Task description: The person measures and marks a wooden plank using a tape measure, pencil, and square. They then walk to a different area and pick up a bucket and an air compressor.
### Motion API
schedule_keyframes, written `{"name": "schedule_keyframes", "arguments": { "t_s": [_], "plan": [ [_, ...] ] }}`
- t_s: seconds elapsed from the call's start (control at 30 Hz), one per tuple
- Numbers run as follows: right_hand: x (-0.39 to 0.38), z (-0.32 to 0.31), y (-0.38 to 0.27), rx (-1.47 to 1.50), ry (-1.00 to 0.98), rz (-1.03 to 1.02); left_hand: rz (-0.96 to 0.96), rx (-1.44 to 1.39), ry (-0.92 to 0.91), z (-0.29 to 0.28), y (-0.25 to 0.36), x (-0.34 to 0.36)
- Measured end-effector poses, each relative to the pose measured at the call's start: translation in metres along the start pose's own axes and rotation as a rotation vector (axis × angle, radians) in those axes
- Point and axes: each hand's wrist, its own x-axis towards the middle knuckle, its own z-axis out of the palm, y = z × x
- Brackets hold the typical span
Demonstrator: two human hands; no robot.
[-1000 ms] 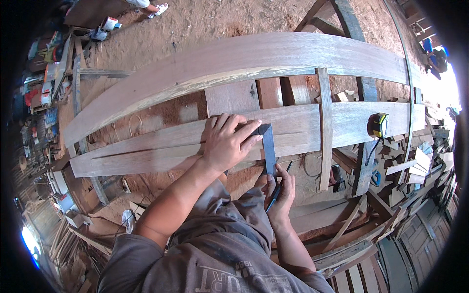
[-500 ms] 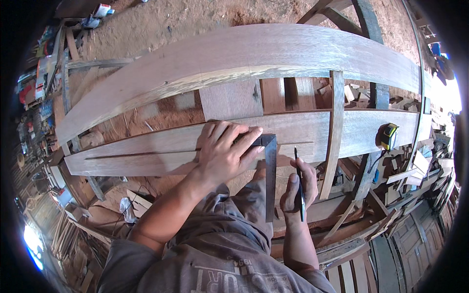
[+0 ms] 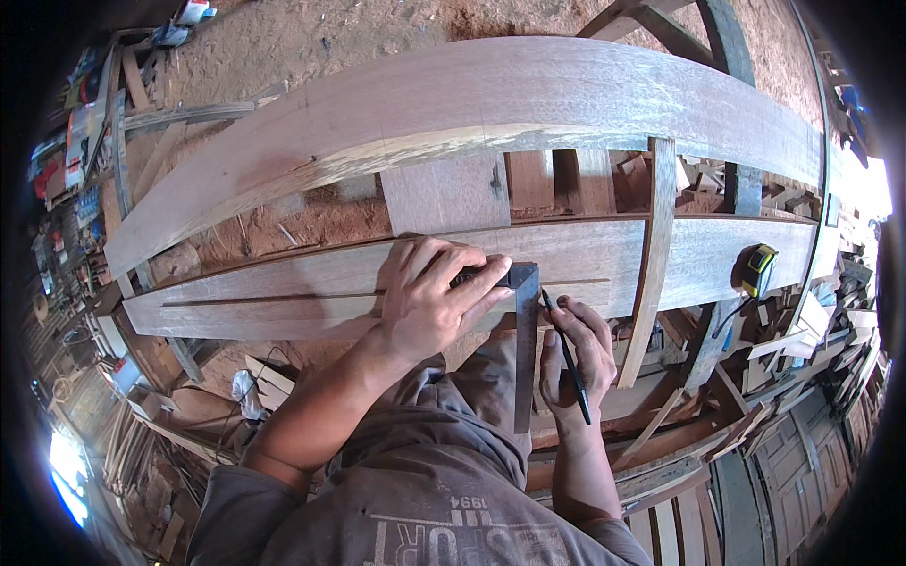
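My left hand [image 3: 429, 297] is closed over the short arm of a dark metal carpenter's square [image 3: 525, 363] and presses it to a long wooden plank [image 3: 311, 307]. The square's long blade crosses the plank's near edge and sticks out toward my body. Between the fingers of my right hand [image 3: 582, 354] is a slim black pen [image 3: 570, 363], tilted, its tip at the wood just right of the blade. A dark narrow groove or line runs along the plank on both sides of the square.
Beyond lies a wide, curved board [image 3: 528, 90]. A wooden strip [image 3: 658, 236] crosses the plank on the right. Farther right, a yellow-and-black tape measure [image 3: 758, 271] sits on the plank. Wood offcuts [image 3: 812, 321] are heaped on the right, and a plastic bag [image 3: 245, 394] lies at lower left.
My right hand has moved slightly up and left, and the pen has tilted so its tip comes close to the square's blade. My left hand still holds the square.
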Motion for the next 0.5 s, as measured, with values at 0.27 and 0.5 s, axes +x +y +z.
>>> {"name": "schedule_keyframes", "arguments": {
  "t_s": [0.27, 0.5],
  "plan": [
    [0.0, 0.0002, -0.003, -0.025, -0.018, -0.026, 0.026, 0.02, -0.003, -0.0033, 0.0009, 0.0036],
    [-0.0027, 0.0027, -0.0005, 0.038, 0.013, 0.043, 0.018, 0.01, 0.034, -0.0028, 0.0018, 0.004]
  ]
}}
